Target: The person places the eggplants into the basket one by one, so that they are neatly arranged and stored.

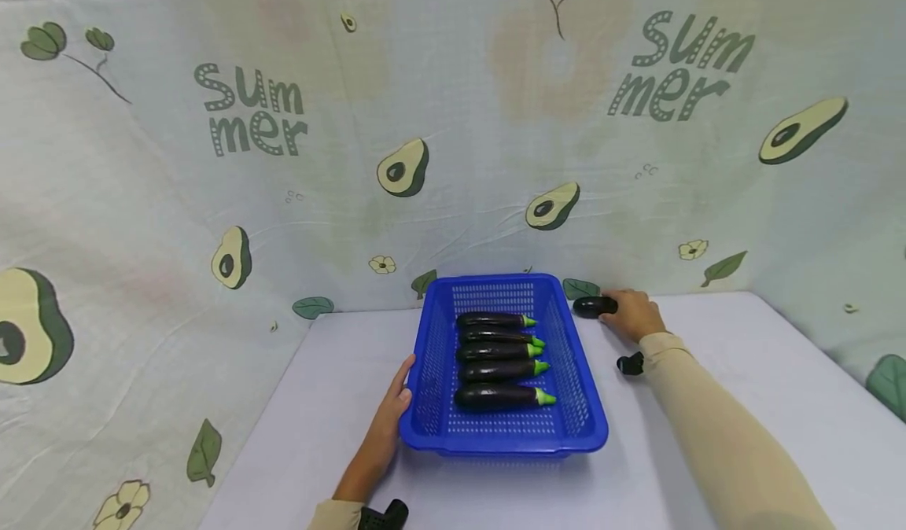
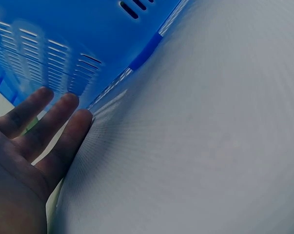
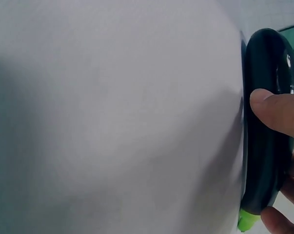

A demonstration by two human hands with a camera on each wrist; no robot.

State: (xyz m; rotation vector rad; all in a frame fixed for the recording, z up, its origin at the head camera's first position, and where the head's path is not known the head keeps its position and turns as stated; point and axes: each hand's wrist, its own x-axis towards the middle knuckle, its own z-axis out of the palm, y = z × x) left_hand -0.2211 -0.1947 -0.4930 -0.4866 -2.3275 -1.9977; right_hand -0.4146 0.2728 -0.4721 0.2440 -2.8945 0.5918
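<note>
At the far right part of the table my right hand (image 1: 632, 315) grips a dark eggplant (image 1: 594, 307), thumb on one side and fingers on the other. The right wrist view shows this eggplant (image 3: 266, 126) lying along the white surface, its green stem (image 3: 247, 220) at the lower end. My left hand (image 1: 388, 420) rests against the left side of a blue plastic basket (image 1: 504, 445). In the left wrist view its fingers (image 2: 64, 141) are fairly straight and touch the slotted basket wall (image 2: 103, 29). Several eggplants (image 1: 495, 371) lie in the basket in a row, green stems to the right.
A white table (image 1: 340, 373) carries the basket near its middle. Behind it hangs a pale cloth (image 1: 467, 66) printed with avocados, leaves and lettering. A black wrist device (image 1: 630, 364) sits at the right wrist, another black device (image 1: 384, 516) at the left.
</note>
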